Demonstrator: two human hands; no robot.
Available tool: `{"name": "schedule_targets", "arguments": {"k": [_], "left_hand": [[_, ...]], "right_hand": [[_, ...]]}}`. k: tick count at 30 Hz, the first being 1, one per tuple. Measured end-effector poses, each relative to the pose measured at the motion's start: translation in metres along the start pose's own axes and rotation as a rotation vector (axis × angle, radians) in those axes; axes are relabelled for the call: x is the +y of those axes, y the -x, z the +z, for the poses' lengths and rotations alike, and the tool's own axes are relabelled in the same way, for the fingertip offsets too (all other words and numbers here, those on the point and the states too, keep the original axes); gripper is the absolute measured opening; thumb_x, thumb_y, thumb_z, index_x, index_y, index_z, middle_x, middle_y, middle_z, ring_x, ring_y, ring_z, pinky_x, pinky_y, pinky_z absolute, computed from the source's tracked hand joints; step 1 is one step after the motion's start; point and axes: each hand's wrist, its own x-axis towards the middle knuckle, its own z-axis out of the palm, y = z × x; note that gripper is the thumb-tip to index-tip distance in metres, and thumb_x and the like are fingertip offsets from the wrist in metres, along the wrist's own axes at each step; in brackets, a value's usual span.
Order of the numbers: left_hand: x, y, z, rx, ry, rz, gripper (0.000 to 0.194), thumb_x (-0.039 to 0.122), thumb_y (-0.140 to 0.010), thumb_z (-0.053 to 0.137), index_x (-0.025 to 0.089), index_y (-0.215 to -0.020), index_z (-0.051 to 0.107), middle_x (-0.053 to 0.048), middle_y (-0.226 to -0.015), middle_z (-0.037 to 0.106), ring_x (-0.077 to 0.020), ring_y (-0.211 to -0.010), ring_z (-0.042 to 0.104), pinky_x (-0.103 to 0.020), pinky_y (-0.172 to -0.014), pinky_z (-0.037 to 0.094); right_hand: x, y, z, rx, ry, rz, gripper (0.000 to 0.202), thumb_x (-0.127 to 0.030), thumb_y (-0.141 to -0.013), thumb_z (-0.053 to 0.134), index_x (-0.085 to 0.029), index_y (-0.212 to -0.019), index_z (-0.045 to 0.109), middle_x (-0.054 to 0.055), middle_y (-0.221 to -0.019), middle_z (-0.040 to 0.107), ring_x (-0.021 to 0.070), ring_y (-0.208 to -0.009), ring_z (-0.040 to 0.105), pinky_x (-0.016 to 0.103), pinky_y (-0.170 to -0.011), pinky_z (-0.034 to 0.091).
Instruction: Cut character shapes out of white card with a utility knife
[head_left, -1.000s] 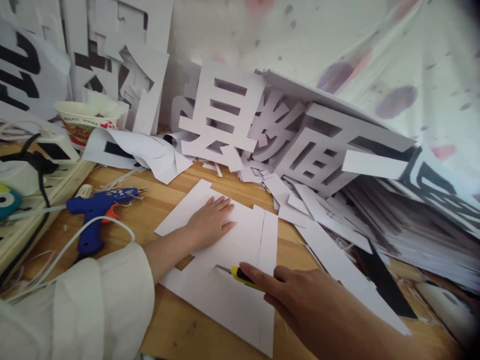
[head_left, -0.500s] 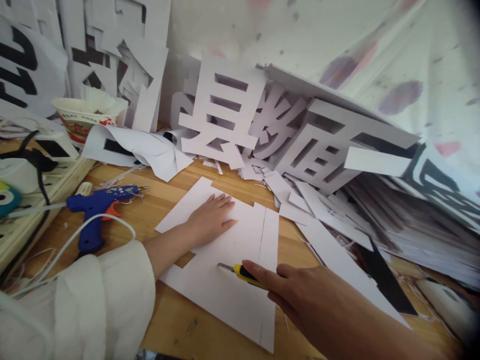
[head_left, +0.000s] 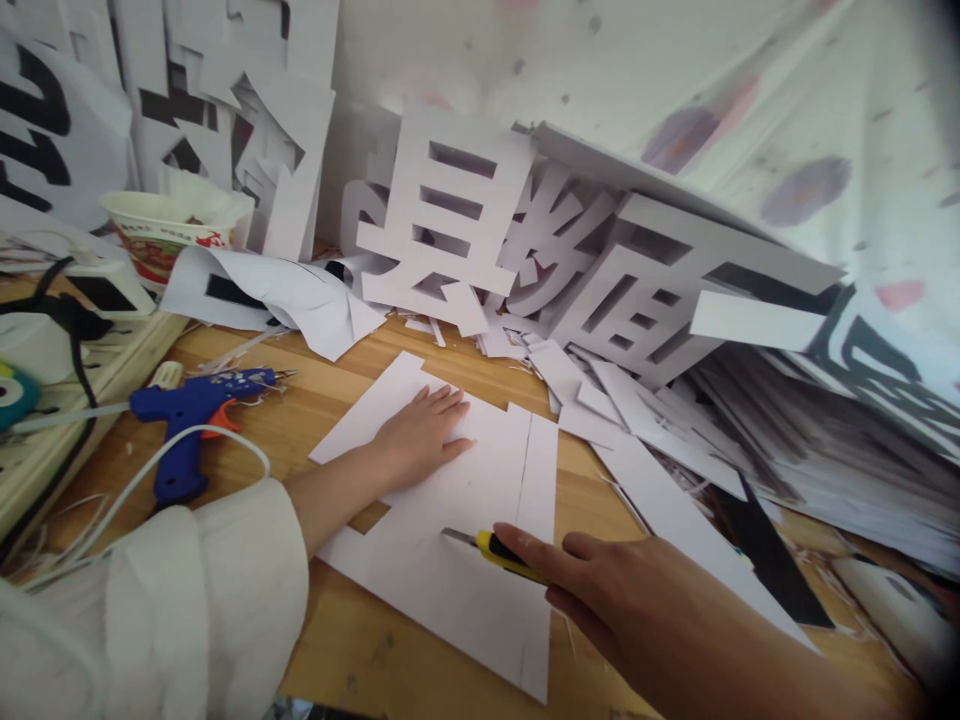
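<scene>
A white board [head_left: 465, 600] with notched edges and a thin line near its right side lies on the wooden table. My left hand [head_left: 424, 435] rests flat on its upper part, fingers spread. Wrapped round a yellow and black utility knife [head_left: 491, 550], my right hand [head_left: 592, 575] is over the board's right edge. The blade points left, over the middle of the board; whether its tip touches the surface I cannot tell.
A blue glue gun [head_left: 184, 410] lies at left beside a power strip [head_left: 135, 350]. Behind stand a paper bowl [head_left: 154, 240] and white cut-out characters [head_left: 457, 220]. Board offcuts [head_left: 600, 400] and a dark strip [head_left: 780, 560] lie at right.
My right hand and the knife have shifted slightly to the right. My left hand and the board look nearly the same.
</scene>
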Motion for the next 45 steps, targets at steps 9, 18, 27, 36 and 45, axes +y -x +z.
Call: {"name": "schedule_targets", "arguments": {"k": [9,18,27,36,45], "left_hand": [[0.001,0.0,-0.003,-0.028,-0.007,-0.002,0.056,0.043,-0.091,0.035,0.009,-0.136,0.032,-0.011,-0.146,0.024,-0.0216,-0.135,0.015,-0.037,-0.11,0.008],[0.002,-0.001,-0.005,-0.048,-0.015,-0.01,0.057,0.042,-0.091,0.036,0.008,-0.136,0.031,-0.01,-0.146,0.023,-0.0218,-0.135,0.015,-0.038,-0.11,0.009],[0.002,0.0,-0.005,-0.054,-0.018,-0.016,0.056,0.043,-0.091,0.035,0.009,-0.136,0.031,-0.01,-0.146,0.023,-0.0214,-0.135,0.015,-0.037,-0.11,0.009],[0.0,-0.001,-0.003,-0.047,-0.021,-0.003,0.056,0.043,-0.091,0.036,0.01,-0.136,0.031,-0.009,-0.146,0.023,-0.0207,-0.136,0.015,-0.037,-0.11,0.008],[0.001,-0.001,-0.005,-0.053,-0.027,-0.004,0.057,0.044,-0.091,0.035,0.009,-0.136,0.031,-0.01,-0.146,0.023,-0.0213,-0.135,0.015,-0.037,-0.11,0.009]], "right_hand": [[0.002,0.002,-0.001,-0.057,0.039,0.002,0.074,-0.004,-0.075,0.05,-0.031,-0.138,0.023,-0.005,-0.068,0.057,0.0114,-0.047,0.055,0.028,-0.041,0.019],[0.006,0.007,0.004,-0.022,0.083,-0.043,0.088,0.004,-0.061,0.049,-0.028,-0.138,0.02,-0.006,-0.068,0.056,0.014,-0.047,0.056,0.029,-0.04,0.018],[0.006,0.007,0.002,-0.089,0.113,-0.033,0.091,0.005,-0.058,0.049,-0.029,-0.137,0.022,-0.006,-0.071,0.058,0.0145,-0.049,0.058,0.029,-0.039,0.018],[0.012,0.013,0.007,-0.102,0.11,-0.022,0.097,0.007,-0.053,0.05,-0.031,-0.137,0.021,-0.007,-0.071,0.058,0.0138,-0.048,0.059,0.029,-0.039,0.016],[0.016,0.019,0.012,-0.093,0.123,-0.029,0.099,0.008,-0.051,0.048,-0.031,-0.138,0.019,-0.006,-0.071,0.058,0.0151,-0.048,0.059,0.029,-0.04,0.016]]}}
